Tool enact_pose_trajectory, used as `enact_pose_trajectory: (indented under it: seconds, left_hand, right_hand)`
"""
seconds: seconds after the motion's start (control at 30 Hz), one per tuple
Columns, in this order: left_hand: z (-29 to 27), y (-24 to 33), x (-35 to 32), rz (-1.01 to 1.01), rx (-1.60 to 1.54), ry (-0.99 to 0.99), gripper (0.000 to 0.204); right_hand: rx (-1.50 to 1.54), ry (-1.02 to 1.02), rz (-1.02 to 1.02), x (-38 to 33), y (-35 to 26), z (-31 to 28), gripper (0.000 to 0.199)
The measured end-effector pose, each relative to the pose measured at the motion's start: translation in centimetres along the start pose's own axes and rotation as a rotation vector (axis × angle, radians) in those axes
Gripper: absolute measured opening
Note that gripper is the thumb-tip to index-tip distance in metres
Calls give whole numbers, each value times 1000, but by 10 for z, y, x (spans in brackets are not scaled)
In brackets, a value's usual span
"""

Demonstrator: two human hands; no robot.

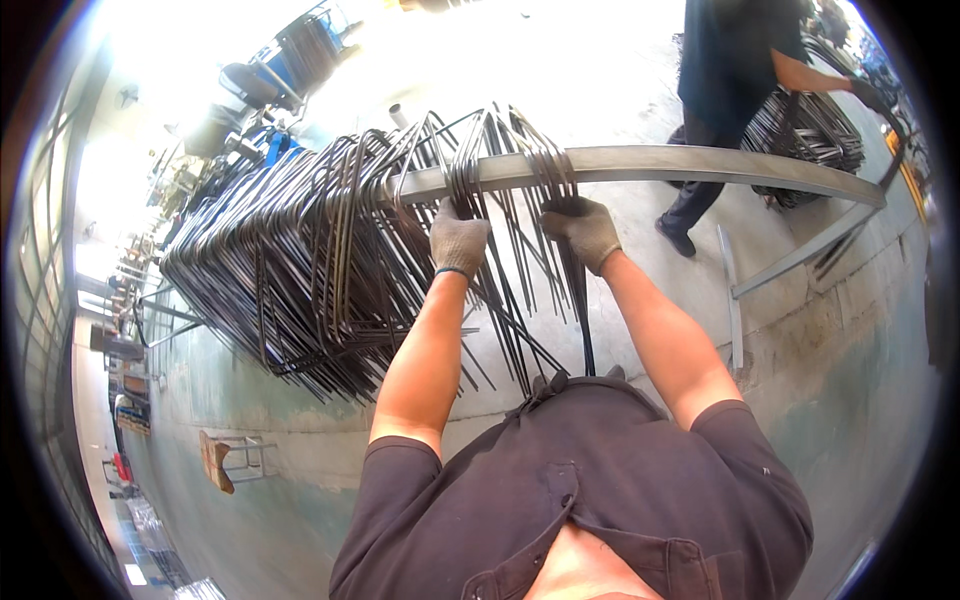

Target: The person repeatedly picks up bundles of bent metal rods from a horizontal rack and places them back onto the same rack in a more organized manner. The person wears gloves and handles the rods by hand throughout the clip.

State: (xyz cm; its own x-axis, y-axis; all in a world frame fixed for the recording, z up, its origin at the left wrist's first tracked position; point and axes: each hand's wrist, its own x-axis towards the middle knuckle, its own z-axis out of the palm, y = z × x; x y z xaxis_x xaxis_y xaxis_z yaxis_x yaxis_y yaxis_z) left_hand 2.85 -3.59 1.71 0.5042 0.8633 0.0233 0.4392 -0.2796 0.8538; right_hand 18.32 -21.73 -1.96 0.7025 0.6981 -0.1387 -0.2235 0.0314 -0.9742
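Many dark bent metal rods (300, 215) hang in a dense row over a grey metal rail (640, 162). My left hand (460, 240), in a greyish work glove, is closed round a small bundle of these rods just below the rail. To its right, my right hand (584, 232), gloved alike, is closed on a second bundle (545, 165) draped over the same rail. Both bundles' legs slant down toward my waist. My palms hide where the fingers meet the metal.
At the upper right a person in dark clothes (735, 70) holds a curved dark rod in a gloved hand, near another pile of rods (810, 135). A slanted leg (800, 250) supports the rail's right end. A small stool (218, 462) stands at lower left.
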Motion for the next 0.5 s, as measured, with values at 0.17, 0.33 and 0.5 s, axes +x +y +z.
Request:
enact_pose_trajectory:
  seconds: [0.17, 0.33, 0.5]
  left_hand:
    - [16, -10, -2, -8, -412, -364, 55]
    - [26, -7, -14, -46, -392, -401, 48]
    - [31, -39, -2, -100, -373, -518, 41]
  right_hand:
    - [-23, -27, -7, 0, -3, -4, 29]
    - [-13, 25, -1, -2, -2, -15, 32]
    - [63, 70, -37, -6, 1, -63, 30]
